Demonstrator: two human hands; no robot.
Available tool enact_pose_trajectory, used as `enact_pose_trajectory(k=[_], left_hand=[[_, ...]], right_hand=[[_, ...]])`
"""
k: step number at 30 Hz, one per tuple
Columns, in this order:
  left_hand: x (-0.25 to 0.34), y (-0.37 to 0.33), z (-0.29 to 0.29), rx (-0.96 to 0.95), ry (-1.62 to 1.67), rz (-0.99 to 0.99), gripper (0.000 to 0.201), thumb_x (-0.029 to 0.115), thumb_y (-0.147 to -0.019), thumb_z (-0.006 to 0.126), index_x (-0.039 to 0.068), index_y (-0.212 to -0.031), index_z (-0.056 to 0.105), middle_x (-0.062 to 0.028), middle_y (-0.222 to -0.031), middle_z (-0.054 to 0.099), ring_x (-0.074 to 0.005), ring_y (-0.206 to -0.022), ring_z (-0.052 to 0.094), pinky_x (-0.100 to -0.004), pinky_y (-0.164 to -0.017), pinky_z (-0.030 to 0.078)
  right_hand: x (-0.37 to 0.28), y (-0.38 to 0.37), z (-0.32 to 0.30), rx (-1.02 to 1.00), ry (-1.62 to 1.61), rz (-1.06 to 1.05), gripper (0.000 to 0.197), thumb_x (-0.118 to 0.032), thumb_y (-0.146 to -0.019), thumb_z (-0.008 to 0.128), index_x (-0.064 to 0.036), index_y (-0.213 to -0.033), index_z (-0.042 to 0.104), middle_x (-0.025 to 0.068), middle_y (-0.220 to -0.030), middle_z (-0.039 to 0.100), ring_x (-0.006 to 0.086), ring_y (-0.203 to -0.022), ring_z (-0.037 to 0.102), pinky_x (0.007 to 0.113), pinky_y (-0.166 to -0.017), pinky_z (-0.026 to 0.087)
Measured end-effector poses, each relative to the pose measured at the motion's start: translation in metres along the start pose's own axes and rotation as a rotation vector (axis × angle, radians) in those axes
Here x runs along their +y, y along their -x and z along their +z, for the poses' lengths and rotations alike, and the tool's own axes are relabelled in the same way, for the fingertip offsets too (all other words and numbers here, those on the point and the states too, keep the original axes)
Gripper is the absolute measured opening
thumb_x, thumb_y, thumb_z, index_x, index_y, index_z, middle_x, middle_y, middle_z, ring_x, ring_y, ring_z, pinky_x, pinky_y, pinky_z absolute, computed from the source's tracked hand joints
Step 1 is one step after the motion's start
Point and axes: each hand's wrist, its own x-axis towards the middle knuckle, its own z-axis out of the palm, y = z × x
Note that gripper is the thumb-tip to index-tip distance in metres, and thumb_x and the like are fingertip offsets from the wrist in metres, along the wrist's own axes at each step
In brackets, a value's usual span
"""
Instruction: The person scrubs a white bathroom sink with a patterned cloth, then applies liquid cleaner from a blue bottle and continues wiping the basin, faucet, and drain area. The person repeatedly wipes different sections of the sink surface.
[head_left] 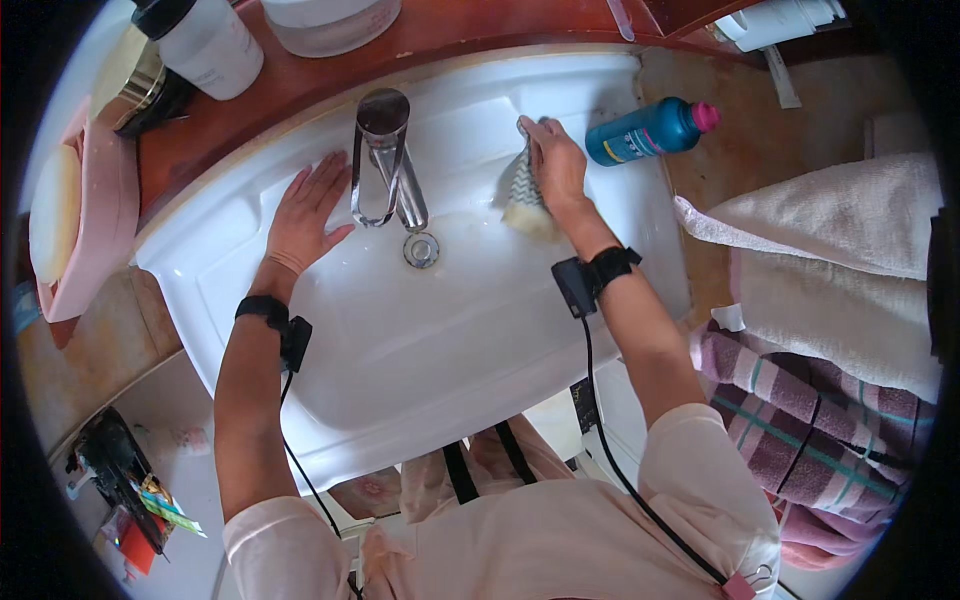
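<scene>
A white sink (400,350) with a chrome faucet (395,160) and a round metal drain (421,250) lies before me. My left hand (310,215) rests flat on the sink's back ledge, left of the faucet, its fingers stretched out and holding nothing. To the faucet's right, my right hand (558,165) grips a patterned cleaning cloth (526,200) with a zigzag print and a yellowish lower part, against the basin's right back side. Just right of that hand, a teal bottle with a pink cap (652,130) lies on its side on the sink's rim.
Behind the sink a red-brown shelf (460,40) carries jars and a white bottle (212,50). A pink soap dish (110,200) with a pale bar hangs at left. Towels (830,290) hang at right. Cables run from both wrist straps.
</scene>
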Motion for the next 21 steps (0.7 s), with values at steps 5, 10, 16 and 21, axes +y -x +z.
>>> enact_pose_trajectory(k=[5,10,16,21], left_hand=[[-0.002,0.001,0.002,0.01,0.002,-0.001,0.085,0.029,-0.071,0.079,0.008,-0.145,0.042,-0.0087,-0.156,0.036,-0.0236,-0.144,0.034,-0.0405,-0.119,0.026],[-0.002,0.001,0.002,0.021,0.014,0.006,0.085,0.029,-0.071,0.078,0.008,-0.145,0.041,-0.0087,-0.156,0.036,-0.0239,-0.144,0.033,-0.0408,-0.12,0.026],[-0.002,-0.001,0.003,0.016,0.013,-0.008,0.084,0.029,-0.072,0.078,0.008,-0.145,0.042,-0.0087,-0.155,0.037,-0.0236,-0.144,0.034,-0.0404,-0.12,0.026],[0.0,-0.001,0.002,0.011,0.045,-0.022,0.084,0.028,-0.071,0.079,0.008,-0.144,0.043,-0.0086,-0.155,0.037,-0.0231,-0.143,0.035,-0.0403,-0.12,0.027]], right_hand=[[0.03,0.004,-0.005,0.108,0.117,-0.116,0.026,-0.004,-0.088,0.063,-0.0134,-0.111,0.071,0.0132,-0.089,0.062,0.0339,-0.076,0.063,0.042,-0.066,0.05],[0.011,-0.002,0.002,0.24,-0.028,-0.111,0.021,-0.003,-0.086,0.065,-0.0095,-0.104,0.07,0.0133,-0.096,0.066,0.0349,-0.085,0.065,0.04,-0.073,0.053],[0.012,-0.017,0.005,0.166,0.011,-0.095,0.016,-0.012,-0.087,0.064,-0.0113,-0.103,0.068,0.0134,-0.103,0.067,0.0359,-0.09,0.065,0.042,-0.075,0.053],[0.024,-0.002,0.009,0.259,0.096,0.117,0.017,-0.012,-0.085,0.066,-0.0081,-0.102,0.068,0.0151,-0.099,0.068,0.0375,-0.088,0.065,0.043,-0.075,0.053]])
